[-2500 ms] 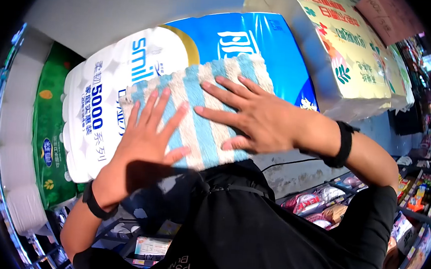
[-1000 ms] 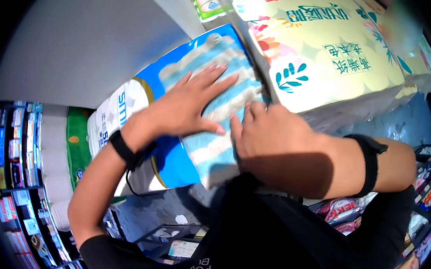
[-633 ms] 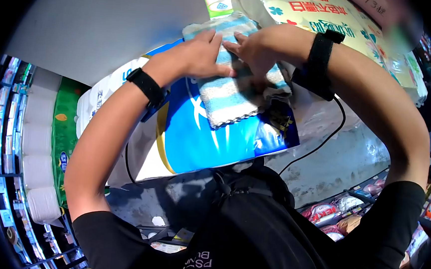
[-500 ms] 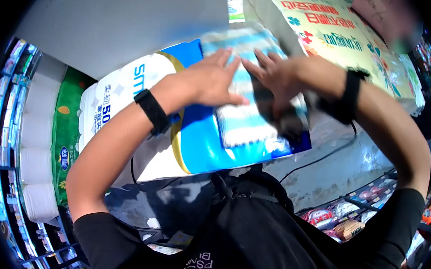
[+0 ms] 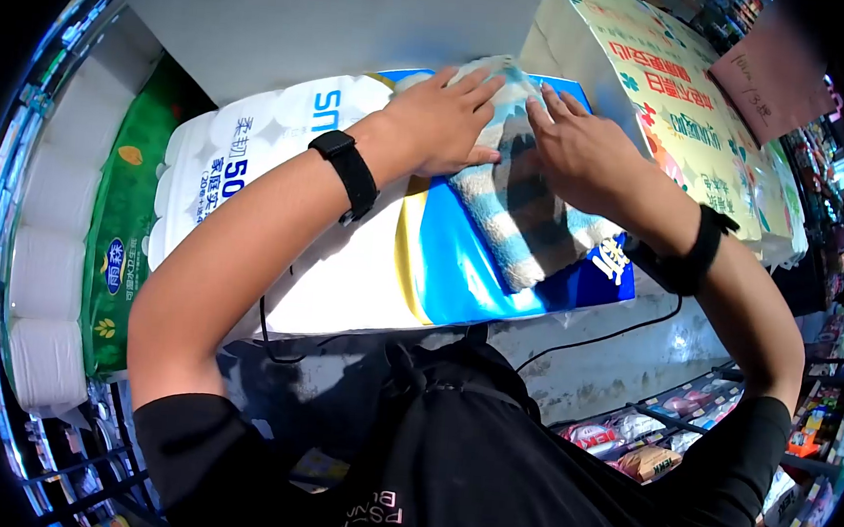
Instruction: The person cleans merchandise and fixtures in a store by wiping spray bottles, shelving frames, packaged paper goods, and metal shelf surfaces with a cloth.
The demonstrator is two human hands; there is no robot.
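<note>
A blue-and-white striped cloth, narrower than its full width, lies on the blue end of a large toilet-paper pack. My left hand rests with fingers spread on the cloth's upper left part, its thumb pointing right. On the cloth's right side, my right hand lies with its fingers extended up and to the left, the palm side hidden. Both hands touch the cloth and do not touch each other. A black band circles each wrist.
Yellow paper packs stand at the upper right, with a pink handwritten card. A green pack and white rolls are at the left. Behind is a grey panel. Shelves of packaged goods fill the lower right. A black cable hangs nearby.
The cloth, spread wide across the pack's middle at first, now lies narrower over its blue end. Both hands have moved along with it. The view has shifted, and the pink card is clearly visible again.
</note>
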